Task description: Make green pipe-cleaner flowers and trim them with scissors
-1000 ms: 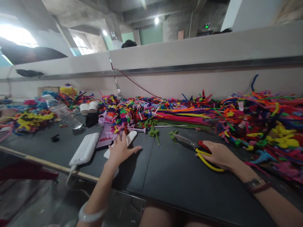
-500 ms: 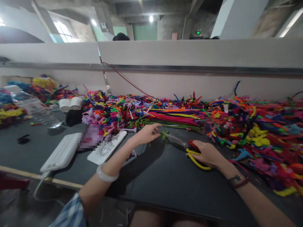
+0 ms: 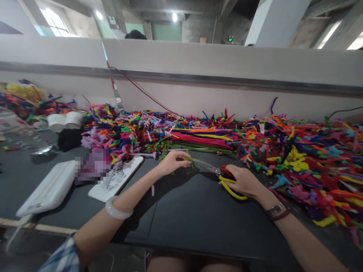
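Observation:
My right hand (image 3: 241,181) is wrapped round scissors (image 3: 209,167) with yellow and red handles. Their blades point left, toward my left hand (image 3: 175,162), and look nearly closed. The thumb and fingertips of that left hand pinch a small green fuzzy piece, like a pipe-cleaner sprig (image 3: 190,164), right at the scissor tips. Just behind the hands lies a bundle of straight pipe cleaners (image 3: 204,138) in pink, purple, yellow and green. More green curled pieces (image 3: 163,148) rest at its left end.
Heaped colourful pipe-cleaner shapes (image 3: 297,160) fill the right side and the back of the dark table (image 3: 193,219). On the left are a phone (image 3: 109,185), a white power bank (image 3: 48,189) with a cable, white cups (image 3: 73,120) and a clear plastic bottle (image 3: 31,138). A low partition (image 3: 198,60) stands behind.
My left fingertips, earlier apart from the green sprig, have closed on it beside the scissor tips. The whole view has shifted, so things sit further left. My right hand keeps the scissors.

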The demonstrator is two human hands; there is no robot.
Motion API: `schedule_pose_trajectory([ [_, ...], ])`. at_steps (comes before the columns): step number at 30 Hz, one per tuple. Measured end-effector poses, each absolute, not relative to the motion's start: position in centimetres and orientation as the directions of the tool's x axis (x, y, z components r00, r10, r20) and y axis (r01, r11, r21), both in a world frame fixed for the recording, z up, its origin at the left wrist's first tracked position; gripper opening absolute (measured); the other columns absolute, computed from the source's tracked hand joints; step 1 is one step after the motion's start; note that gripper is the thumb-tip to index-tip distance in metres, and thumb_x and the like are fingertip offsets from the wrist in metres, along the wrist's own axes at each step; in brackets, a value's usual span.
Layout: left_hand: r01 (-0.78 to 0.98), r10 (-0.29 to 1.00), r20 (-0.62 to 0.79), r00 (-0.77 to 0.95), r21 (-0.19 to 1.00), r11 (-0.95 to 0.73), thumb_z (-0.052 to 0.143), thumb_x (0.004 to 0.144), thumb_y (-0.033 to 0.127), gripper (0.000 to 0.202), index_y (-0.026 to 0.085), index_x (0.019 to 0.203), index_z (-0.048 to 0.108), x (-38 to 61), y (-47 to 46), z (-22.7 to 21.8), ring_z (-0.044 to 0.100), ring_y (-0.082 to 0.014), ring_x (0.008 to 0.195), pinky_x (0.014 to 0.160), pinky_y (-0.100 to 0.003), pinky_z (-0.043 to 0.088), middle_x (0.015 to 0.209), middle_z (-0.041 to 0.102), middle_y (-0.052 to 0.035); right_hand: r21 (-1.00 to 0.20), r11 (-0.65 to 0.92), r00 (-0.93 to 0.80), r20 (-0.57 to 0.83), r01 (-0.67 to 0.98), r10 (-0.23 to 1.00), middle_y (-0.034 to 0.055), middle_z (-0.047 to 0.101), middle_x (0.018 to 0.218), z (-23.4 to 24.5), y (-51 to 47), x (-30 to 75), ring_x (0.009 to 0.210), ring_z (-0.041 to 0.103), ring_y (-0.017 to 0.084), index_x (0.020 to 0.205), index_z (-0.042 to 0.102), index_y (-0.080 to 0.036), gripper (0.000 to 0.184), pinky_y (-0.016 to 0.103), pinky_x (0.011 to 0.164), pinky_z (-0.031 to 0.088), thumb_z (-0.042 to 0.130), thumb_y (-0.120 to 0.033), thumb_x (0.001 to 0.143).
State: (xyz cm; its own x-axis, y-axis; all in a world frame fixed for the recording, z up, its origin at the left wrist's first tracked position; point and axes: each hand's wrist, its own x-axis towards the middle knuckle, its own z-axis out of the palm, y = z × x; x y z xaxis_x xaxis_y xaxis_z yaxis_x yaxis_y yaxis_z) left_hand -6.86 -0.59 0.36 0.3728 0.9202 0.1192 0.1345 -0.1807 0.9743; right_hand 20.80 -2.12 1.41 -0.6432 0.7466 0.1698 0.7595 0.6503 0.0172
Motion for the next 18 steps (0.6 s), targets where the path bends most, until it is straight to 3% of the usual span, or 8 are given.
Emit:
schedule_pose_trajectory([
  [11,0.206,0.931,0.184,0.316,0.944,-0.256,0.059,0.067,0.022,0.02,0.012,0.083,0.064,-7.21,-0.64,0.12,0.062,-0.0152,0.069,0.064,-0.025,0.049,0.075,0.067,-0.006,0.015,0.649,-0.643,0.155,0.76,0.75,0.0089,0.059,0.087,1.5,-2.13,20.91,0.073,0.058,0.02,0.09,0.051,-0.015,0.034,0.026,0.06,0.042,0.048,-0.046,0.075],
  [18,0.22,0.931,0.183,0.316,0.94,-0.259,0.059,0.067,0.021,0.02,0.012,0.083,0.065,-7.18,-0.67,0.18,0.061,-0.0143,0.067,0.064,-0.024,0.049,0.074,0.067,-0.0057,-0.01,0.663,-0.653,0.158,0.749,0.74,0.0093,0.061,0.087,1.23,-2.18,20.91,0.074,0.059,0.021,0.09,0.051,-0.015,0.04,0.026,0.061,0.042,0.047,-0.051,0.074],
])
